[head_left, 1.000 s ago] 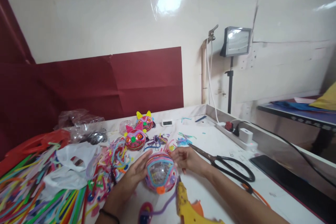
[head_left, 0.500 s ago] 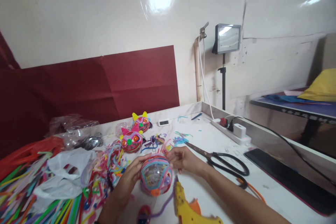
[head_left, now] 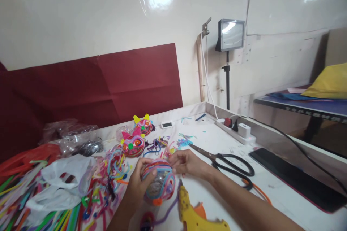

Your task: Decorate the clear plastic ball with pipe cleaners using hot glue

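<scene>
A clear plastic ball wrapped in coloured pipe cleaners (head_left: 159, 184) sits low on the white table (head_left: 233, 191), held between both hands. My left hand (head_left: 138, 184) cups its left side with fingers curled round it. My right hand (head_left: 185, 162) grips its upper right edge, fingers bent against the pipe cleaners. A purple pipe cleaner (head_left: 165, 214) trails from the ball toward me. A yellow glue gun (head_left: 193, 214) lies just right of the ball.
Two finished pipe-cleaner faces (head_left: 132, 144) (head_left: 143, 124) stand behind the ball. Loose pipe cleaners (head_left: 54, 202) and plastic bags (head_left: 62, 180) fill the left. Black scissors (head_left: 230, 164), a power strip (head_left: 238, 131), a dark tablet (head_left: 292, 178) and a small lamp on a stand (head_left: 230, 36) are at right.
The ball has turned in my hands and my left hand has wrapped further round it. The view has shifted right.
</scene>
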Tool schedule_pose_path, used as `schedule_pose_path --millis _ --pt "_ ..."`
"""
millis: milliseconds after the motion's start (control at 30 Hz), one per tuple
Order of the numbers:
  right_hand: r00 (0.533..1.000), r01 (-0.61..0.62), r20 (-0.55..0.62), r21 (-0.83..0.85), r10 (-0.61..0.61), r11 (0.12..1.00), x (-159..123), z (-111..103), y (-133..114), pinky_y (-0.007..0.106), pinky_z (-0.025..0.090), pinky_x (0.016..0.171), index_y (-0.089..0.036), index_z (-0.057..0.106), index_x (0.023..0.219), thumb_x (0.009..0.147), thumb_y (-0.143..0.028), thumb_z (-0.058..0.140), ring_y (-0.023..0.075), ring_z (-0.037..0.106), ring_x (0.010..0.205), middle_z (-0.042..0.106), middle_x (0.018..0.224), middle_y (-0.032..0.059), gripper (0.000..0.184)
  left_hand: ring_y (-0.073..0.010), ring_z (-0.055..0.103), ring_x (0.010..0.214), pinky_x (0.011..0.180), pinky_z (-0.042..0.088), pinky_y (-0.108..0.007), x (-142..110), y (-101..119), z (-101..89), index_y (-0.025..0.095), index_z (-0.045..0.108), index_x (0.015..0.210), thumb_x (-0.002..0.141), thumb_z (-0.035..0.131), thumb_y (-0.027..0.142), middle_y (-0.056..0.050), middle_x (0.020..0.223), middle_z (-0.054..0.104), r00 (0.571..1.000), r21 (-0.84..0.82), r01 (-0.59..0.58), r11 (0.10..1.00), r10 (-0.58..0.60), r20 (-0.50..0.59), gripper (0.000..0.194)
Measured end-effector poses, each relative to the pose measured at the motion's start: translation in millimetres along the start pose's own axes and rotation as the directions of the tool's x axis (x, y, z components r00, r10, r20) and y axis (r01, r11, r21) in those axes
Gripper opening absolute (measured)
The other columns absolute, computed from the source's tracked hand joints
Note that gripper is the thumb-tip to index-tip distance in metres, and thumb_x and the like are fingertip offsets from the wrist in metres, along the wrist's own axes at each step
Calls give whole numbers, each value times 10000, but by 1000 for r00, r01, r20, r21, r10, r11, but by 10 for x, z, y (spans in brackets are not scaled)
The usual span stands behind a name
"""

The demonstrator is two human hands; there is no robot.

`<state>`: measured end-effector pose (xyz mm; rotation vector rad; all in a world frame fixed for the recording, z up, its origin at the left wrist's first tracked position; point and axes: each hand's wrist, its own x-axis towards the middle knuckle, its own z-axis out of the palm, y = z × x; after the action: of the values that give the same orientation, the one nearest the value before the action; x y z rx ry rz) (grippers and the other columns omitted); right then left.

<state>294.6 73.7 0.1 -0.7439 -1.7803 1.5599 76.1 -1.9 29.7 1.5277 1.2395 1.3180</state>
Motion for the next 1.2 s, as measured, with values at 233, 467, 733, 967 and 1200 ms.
schedule_pose_path --millis 233,467,733,967,1200 --pt "1000 5 3 6 -5 1000 -1 5 5 262 552 605 -145 627 1042 935 -269 640 120 643 710 661 932 11 165 -243 657 874 764 513 -295 -4 -12 18 230 587 979 796 686 420 -9 908 700 1000 73 -8 997 8 -9 281" --pt "999 -39 -16 -40 39 998 43 24 55 299 565 657 -147 629 1058 946 -307 623 136 654 750 665 957 20 195 -261 672 884 805 530 -348 38 -74 38 212 615 953 824 586 465 -25 897 704 995 239 -38 970 59 -83 285" --pt "995 -96 -18 -44 96 994 59 85 3 336 572 714 -151 626 1089 946 -311 622 160 664 825 666 1024 38 215 -277 653 1000 903 481 -388 -19 135 130 220 655 963 875 440 416 -71 1013 718 993 470 -93 878 118 -25 304" --pt "996 -89 -19 -17 88 996 71 161 -9 342 575 720 -155 618 1120 948 -313 619 166 666 844 662 1058 46 233 -245 678 821 755 495 -331 -52 305 321 243 552 913 767 590 330 -5 846 697 992 657 47 752 41 -117 174" --pt "999 -47 -21 47 48 998 53 236 -20 337 569 722 -147 632 1065 943 -295 629 154 664 805 670 984 27 192 -243 678 826 748 490 -321 -41 309 335 241 499 947 710 599 290 -9 865 680 987 678 107 728 4 -161 262"
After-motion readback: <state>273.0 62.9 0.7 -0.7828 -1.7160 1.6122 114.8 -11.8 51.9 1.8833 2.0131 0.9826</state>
